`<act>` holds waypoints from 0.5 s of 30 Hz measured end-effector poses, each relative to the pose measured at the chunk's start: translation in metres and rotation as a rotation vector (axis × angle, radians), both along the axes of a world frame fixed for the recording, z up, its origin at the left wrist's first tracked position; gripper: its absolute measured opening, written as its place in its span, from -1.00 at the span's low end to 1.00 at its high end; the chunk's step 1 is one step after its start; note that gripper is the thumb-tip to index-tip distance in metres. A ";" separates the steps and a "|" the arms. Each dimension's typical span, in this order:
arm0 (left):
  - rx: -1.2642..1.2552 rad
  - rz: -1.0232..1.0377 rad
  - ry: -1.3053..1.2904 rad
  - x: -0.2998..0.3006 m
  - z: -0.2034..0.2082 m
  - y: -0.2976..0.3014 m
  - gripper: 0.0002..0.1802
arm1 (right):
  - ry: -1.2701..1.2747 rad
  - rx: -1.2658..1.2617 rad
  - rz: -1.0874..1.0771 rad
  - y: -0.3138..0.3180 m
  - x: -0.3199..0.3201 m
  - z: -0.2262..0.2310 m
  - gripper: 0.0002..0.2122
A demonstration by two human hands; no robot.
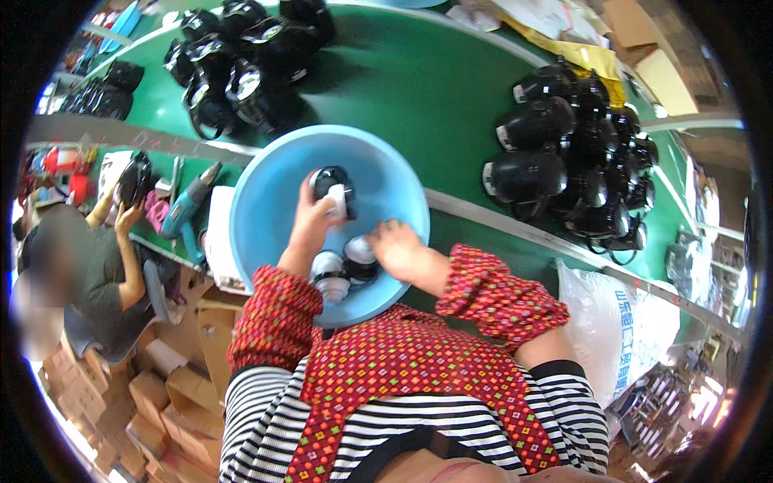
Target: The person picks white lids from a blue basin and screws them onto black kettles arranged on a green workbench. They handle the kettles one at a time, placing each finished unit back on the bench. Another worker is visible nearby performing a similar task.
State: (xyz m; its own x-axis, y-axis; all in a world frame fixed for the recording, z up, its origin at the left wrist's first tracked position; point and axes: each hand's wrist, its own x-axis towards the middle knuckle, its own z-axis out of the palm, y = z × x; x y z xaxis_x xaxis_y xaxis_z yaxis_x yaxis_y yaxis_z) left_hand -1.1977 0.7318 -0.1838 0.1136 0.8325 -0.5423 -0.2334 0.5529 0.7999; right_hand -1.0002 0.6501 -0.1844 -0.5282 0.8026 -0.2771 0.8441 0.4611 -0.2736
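My left hand (pixel 308 216) is closed round a black, glossy, rounded part with a white piece (pixel 336 196) on its side, holding it over the inside of a light blue plastic basin (pixel 256 201). Lower in the basin sits a black part with a white round top (pixel 360 251). The curled fingers of my right hand (pixel 396 248) are at its edge, with the fingertips partly hidden. Beside it, against the basin's near wall, lies a white and grey round part (pixel 329 275).
Glossy black rounded housings (pixel 241 68) stand grouped on the green bench (pixel 378 88), with another stack (pixel 572 153) at right. A teal power tool (pixel 192 201) lies left, near a seated co-worker (pixel 101 266) handling a black part. A white sack (pixel 612 322) leans at right; cardboard boxes (pixel 173 410) fill the lower left.
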 end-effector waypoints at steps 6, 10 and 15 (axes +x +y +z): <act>0.024 -0.045 -0.791 -0.016 0.041 -0.026 -0.05 | 0.179 0.055 0.099 0.017 0.019 -0.038 -0.70; -0.039 -0.058 -1.047 -0.010 0.045 -0.034 0.05 | 0.510 -0.297 -0.208 0.037 0.037 0.055 -0.26; -0.209 -0.061 -0.921 0.012 0.057 -0.034 -0.19 | 1.159 -0.435 -0.725 0.060 0.159 0.124 -0.30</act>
State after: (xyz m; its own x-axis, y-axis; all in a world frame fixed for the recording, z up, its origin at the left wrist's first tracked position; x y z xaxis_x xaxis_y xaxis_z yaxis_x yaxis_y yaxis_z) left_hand -1.1861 0.6977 -0.1268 0.6114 0.7072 -0.3551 -0.6898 0.6962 0.1988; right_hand -0.8410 0.7097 -0.0607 -0.1405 0.9526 -0.2699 0.0598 -0.2640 -0.9627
